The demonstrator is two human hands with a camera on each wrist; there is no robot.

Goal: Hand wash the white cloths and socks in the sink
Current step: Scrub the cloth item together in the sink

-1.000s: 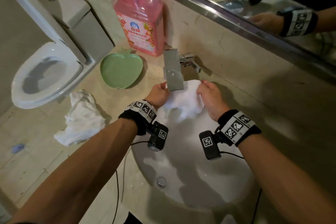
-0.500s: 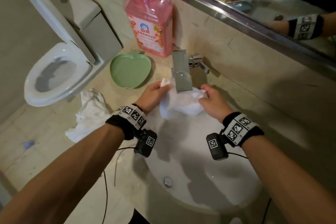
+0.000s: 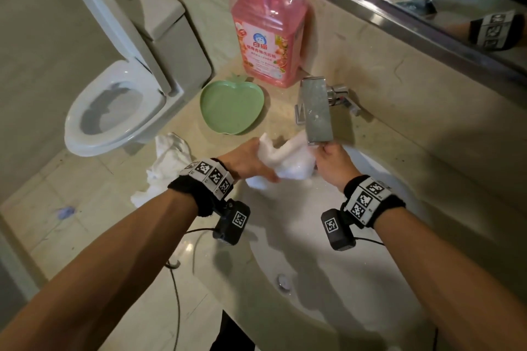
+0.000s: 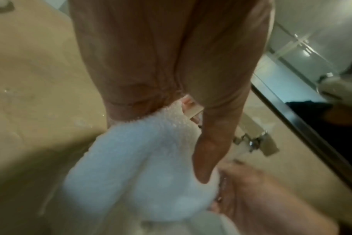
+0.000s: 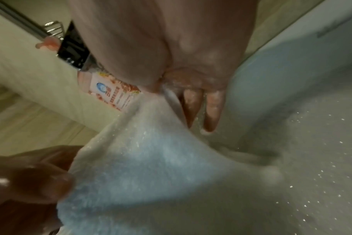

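A wet, soapy white cloth point(image 3: 288, 161) hangs over the back of the white sink point(image 3: 370, 251), just under the steel tap point(image 3: 316, 111). My left hand point(image 3: 253, 158) grips its left end, with the thumb lying over the fabric point(image 4: 151, 167). My right hand point(image 3: 328, 155) pinches the right edge of the cloth point(image 5: 141, 167) beneath the spout. Two of its soapy fingers point(image 5: 211, 109) point straight down beside the cloth. A second crumpled white cloth point(image 3: 165, 171) lies on the counter left of the sink.
A pink detergent bottle point(image 3: 271, 34) stands behind a green apple-shaped dish point(image 3: 231, 107) on the beige counter. An open toilet point(image 3: 114, 111) is at the left. The mirror edge point(image 3: 413, 23) runs along the wall behind the tap. The drain point(image 3: 283, 282) sits low in the basin.
The cloth was bunched between both hands under the tap. My left hand has since pulled its end out to the left, so the cloth is spread wider.
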